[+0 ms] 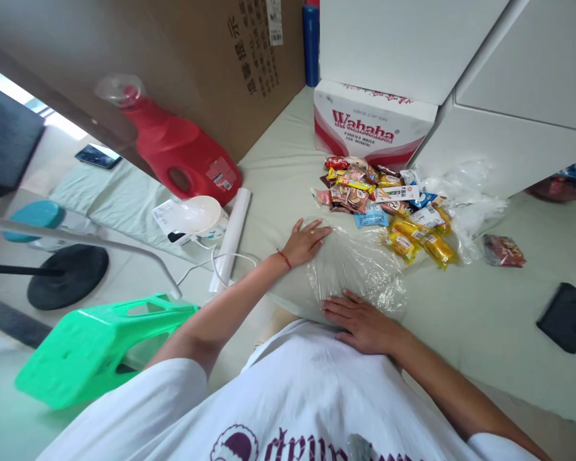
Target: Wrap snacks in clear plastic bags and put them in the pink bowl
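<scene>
A clear plastic bag (360, 269) lies spread on the pale green cloth surface in front of me. My left hand (307, 242), with a red string at the wrist, rests flat on the bag's upper left edge, fingers stretched out. Along the bag's near edge lies my right hand (362, 322), palm down with its fingers extended. Beyond the bag is a heap of wrapped snacks (360, 186) in several colours. Yellow-wrapped snacks (420, 237) sit at the heap's near right, by the bag's far right corner.
Behind the snacks stands a Wahaha box (374, 125) against white drawers (388, 45). Crumpled clear plastic (475, 198), a reddish packet (504, 250) and a black pouch (567, 317) lie right. On the left are a red jug (182, 150), white bowl (204, 218), white roll (230, 240) and green stool (91, 346).
</scene>
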{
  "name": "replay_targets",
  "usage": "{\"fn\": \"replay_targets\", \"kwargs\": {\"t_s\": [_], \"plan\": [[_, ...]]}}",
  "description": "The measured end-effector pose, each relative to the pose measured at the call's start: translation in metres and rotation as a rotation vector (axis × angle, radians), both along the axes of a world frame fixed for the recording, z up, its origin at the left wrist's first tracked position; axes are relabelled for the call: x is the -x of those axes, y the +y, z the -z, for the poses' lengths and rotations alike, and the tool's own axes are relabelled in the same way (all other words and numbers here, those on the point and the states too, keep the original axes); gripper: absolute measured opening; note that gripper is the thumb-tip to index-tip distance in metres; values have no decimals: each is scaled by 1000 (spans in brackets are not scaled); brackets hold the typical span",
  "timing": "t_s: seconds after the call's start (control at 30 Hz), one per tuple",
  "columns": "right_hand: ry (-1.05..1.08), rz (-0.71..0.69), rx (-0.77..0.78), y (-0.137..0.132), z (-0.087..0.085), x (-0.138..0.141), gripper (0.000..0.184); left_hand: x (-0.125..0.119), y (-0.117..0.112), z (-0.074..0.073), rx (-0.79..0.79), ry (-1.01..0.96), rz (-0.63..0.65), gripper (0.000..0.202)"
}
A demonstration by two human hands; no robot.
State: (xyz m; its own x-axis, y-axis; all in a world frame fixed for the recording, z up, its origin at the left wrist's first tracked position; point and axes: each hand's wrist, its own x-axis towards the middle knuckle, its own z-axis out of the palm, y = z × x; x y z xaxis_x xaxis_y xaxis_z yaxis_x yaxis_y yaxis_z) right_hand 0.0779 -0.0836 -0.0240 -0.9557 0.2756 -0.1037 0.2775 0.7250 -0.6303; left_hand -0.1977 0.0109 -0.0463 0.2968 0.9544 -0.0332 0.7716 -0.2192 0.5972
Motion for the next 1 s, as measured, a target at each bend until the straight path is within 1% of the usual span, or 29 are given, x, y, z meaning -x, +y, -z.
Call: {"fn": "replay_targets", "kwargs": {"t_s": [0.07,0.13,0.17,0.2,0.23,0.27,0.3,0.33,0.37,0.43,0.47,0.53,0.57,0.6,0.67,0.7,0.73,0.8,0.87,0.9,0.97,1.0], "plan": [[20,-15,86,-1,-14,-14,47,8,6,-3,8,-11,38,49],[93,24,156,4,-27,-23,39,9,8,-11,-23,-28,15,44],[144,89,162,10,-32,-24,36,8,7,-17,-66,-34,-30,42],[191,185,135,16,-34,-23,34,4,5,-25,-126,-34,-101,41],[224,297,75,24,-33,-21,35,-2,1,-34,-191,-28,-190,40],[239,401,-6,31,-30,-16,36,-9,-5,-43,-252,-17,-284,38],[233,472,-93,37,-24,-10,37,-17,-12,-52,-296,-2,-367,35],[211,500,-166,40,-17,-2,38,-26,-20,-61,-317,9,-419,32],[181,486,-213,40,-8,7,39,-35,-29,-68,-317,9,-431,28],[120,416,-236,31,8,26,43,-52,-45,-74,-263,-31,-362,24],[96,404,-227,22,14,35,46,-59,-51,-74,-223,-57,-317,24],[73,428,-181,4,17,47,50,-69,-59,-64,-146,-72,-264,27],[81,435,-139,-4,15,51,48,-72,-61,-56,-119,-47,-268,30],[96,424,-87,-8,11,52,43,-73,-62,-46,-103,-6,-283,34],[132,388,-4,-6,0,51,29,-70,-62,-26,-92,86,-293,41],[148,386,0,1,-5,49,28,-68,-61,-17,-94,120,-275,44],[158,394,-28,12,-9,45,30,-66,-61,-9,-99,142,-237,47],[150,408,-151,42,-9,33,33,-61,-61,0,-109,162,-141,52],[106,430,-281,74,0,17,38,-58,-62,2,-123,173,-84,53],[73,464,-328,89,6,9,42,-56,-62,1,-131,176,-71,53],[20,562,-383,109,19,-8,49,-52,-60,-1,-144,177,-68,53],[9,601,-393,114,25,-16,52,-49,-59,-2,-148,175,-79,53]]}}
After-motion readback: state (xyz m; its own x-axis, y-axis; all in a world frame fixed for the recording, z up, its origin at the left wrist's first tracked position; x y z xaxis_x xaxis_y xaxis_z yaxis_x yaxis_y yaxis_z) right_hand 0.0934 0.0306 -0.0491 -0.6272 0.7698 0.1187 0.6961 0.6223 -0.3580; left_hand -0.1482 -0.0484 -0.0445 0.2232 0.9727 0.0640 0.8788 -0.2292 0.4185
